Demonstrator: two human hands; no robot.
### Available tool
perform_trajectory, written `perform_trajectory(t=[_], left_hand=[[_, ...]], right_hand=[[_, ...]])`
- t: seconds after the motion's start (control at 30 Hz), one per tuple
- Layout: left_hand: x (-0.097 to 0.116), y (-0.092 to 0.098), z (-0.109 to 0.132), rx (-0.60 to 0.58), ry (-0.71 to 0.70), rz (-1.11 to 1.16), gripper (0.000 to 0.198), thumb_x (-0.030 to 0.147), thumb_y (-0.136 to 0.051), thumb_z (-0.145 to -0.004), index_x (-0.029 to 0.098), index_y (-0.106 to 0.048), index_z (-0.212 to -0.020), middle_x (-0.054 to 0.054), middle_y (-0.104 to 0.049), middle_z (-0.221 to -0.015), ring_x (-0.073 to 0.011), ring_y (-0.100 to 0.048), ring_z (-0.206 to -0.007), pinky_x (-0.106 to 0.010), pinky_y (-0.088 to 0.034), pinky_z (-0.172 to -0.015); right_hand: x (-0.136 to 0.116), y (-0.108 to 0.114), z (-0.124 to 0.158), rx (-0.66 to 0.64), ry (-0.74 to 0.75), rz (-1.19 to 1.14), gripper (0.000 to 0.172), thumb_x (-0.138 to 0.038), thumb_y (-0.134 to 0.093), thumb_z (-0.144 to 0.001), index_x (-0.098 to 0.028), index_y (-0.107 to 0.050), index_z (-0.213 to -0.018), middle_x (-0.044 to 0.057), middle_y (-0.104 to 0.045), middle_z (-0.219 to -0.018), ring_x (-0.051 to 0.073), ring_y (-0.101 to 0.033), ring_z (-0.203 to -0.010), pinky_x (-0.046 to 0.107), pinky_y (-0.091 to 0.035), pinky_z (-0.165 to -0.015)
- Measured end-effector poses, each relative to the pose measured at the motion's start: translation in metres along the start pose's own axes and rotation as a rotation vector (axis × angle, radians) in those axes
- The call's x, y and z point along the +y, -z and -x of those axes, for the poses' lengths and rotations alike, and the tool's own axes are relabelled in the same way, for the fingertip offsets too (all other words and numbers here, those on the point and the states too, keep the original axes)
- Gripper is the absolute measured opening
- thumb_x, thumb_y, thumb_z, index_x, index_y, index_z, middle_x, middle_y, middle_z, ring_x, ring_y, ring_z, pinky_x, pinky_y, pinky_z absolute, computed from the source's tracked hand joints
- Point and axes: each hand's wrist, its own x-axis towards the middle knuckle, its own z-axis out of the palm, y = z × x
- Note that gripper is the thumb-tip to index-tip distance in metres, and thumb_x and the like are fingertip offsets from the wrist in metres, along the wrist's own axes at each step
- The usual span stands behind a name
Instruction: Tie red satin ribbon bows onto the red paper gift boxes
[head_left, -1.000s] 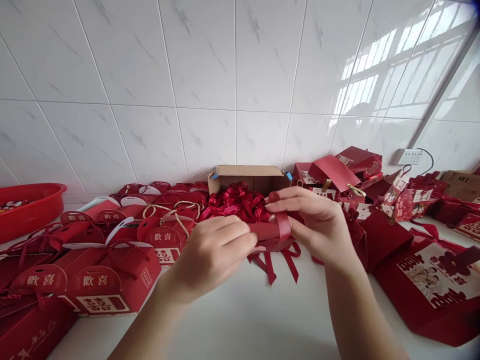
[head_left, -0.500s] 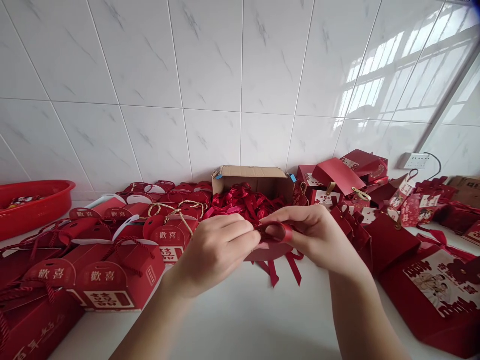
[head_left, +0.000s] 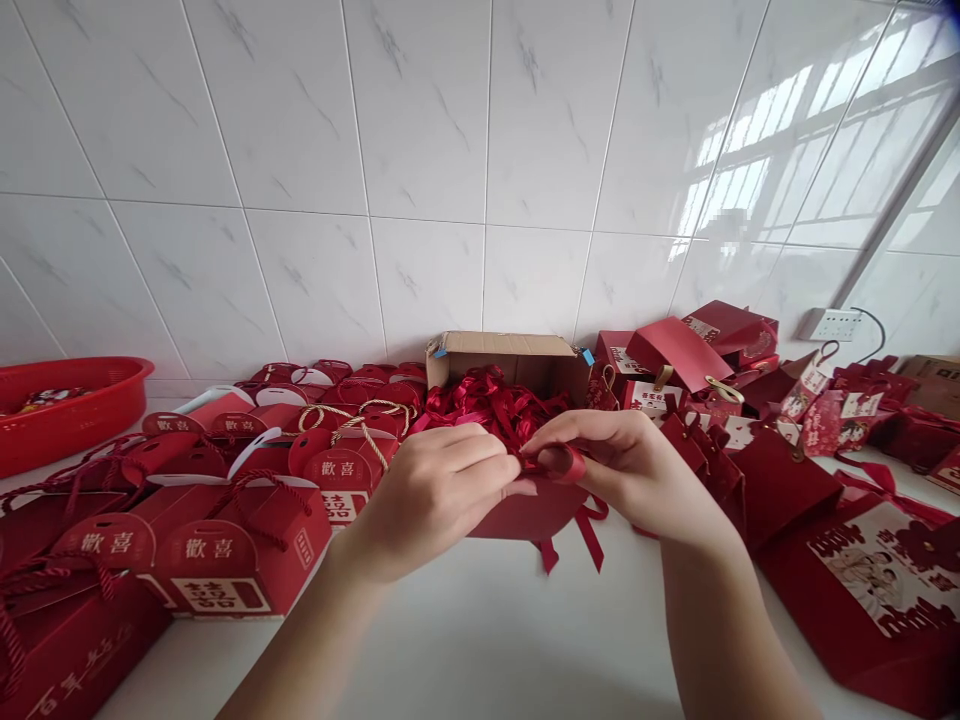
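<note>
Between my two hands is a loop of dark red ribbon, pinched close above a plain red gift box. My left hand has its fingers curled together on the ribbon, and the fingertips are partly hidden. From the other side my right hand pinches the looped part between thumb and fingers. Most of the gift box is covered by my hands; its lower part shows beneath them. Just behind stands an open cardboard box heaped with loose red ribbons, close to my fingers.
Red gift boxes with cord handles crowd the left side. A red plastic basin stands at the far left. More red boxes and bags fill the right, one with a picture card. A power strip lies against the tiled wall.
More of the red gift box shows beneath my hands now. The ribbon loop at my right thumb has shifted slightly. Both hands stay in nearly the same place.
</note>
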Motion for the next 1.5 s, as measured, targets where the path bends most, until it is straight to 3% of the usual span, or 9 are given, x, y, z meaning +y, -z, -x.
perform_trajectory(t=[0.2,0.4,0.93,1.23,1.37,1.5], left_hand=[[-0.002,-0.003,0.001,0.012,0.021,0.014,0.014,0.021,-0.064,-0.085,0.017,-0.057,-0.073,0.001,-0.059,-0.066,-0.0104,-0.051,-0.062,-0.024,-0.042,-0.058],[-0.005,-0.004,0.001,0.021,0.035,0.037,0.014,0.022,-0.065,-0.084,0.016,-0.058,-0.073,0.001,-0.059,-0.066,-0.0099,-0.05,-0.062,-0.023,-0.042,-0.058],[-0.002,-0.002,0.001,0.032,0.029,0.048,0.015,0.02,-0.067,-0.082,0.014,-0.059,-0.071,0.0,-0.059,-0.064,-0.0104,-0.049,-0.061,-0.025,-0.041,-0.057],[-0.001,0.001,0.001,0.071,-0.013,0.057,0.012,0.015,-0.07,-0.079,0.014,-0.058,-0.075,0.0,-0.061,-0.067,-0.0109,-0.052,-0.063,-0.025,-0.043,-0.059],[0.0,0.001,0.002,0.084,0.03,0.06,0.011,0.019,-0.069,-0.08,0.014,-0.06,-0.076,0.0,-0.061,-0.067,-0.0104,-0.053,-0.063,-0.024,-0.043,-0.059],[-0.001,-0.001,0.003,0.074,0.167,0.103,0.01,0.023,-0.065,-0.084,0.014,-0.063,-0.08,0.0,-0.062,-0.07,-0.0096,-0.056,-0.065,-0.022,-0.045,-0.061]], right_hand=[[0.002,0.002,-0.002,-0.014,0.008,0.058,0.013,-0.018,-0.057,-0.087,-0.018,-0.07,-0.09,0.004,-0.07,-0.085,0.016,-0.065,-0.081,0.026,-0.054,-0.071],[0.004,0.004,-0.003,-0.061,0.045,0.13,0.017,-0.01,-0.053,-0.086,-0.017,-0.066,-0.093,0.003,-0.067,-0.088,0.013,-0.061,-0.083,0.022,-0.049,-0.072],[0.006,0.002,-0.003,-0.069,0.059,0.11,0.014,-0.016,-0.046,-0.093,-0.017,-0.059,-0.087,0.0,-0.058,-0.08,0.01,-0.049,-0.072,0.021,-0.041,-0.065],[0.009,0.0,-0.001,-0.085,0.108,0.04,0.015,-0.025,-0.05,-0.093,-0.017,-0.059,-0.085,0.006,-0.063,-0.086,0.017,-0.058,-0.08,0.029,-0.047,-0.07],[0.01,-0.002,-0.002,-0.08,0.146,0.037,0.013,-0.023,-0.05,-0.092,-0.017,-0.059,-0.085,0.006,-0.064,-0.084,0.018,-0.059,-0.08,0.03,-0.047,-0.07],[0.008,-0.002,-0.001,-0.085,0.12,0.062,0.009,-0.015,-0.052,-0.088,-0.018,-0.06,-0.09,0.005,-0.062,-0.088,0.015,-0.057,-0.079,0.027,-0.047,-0.068]])
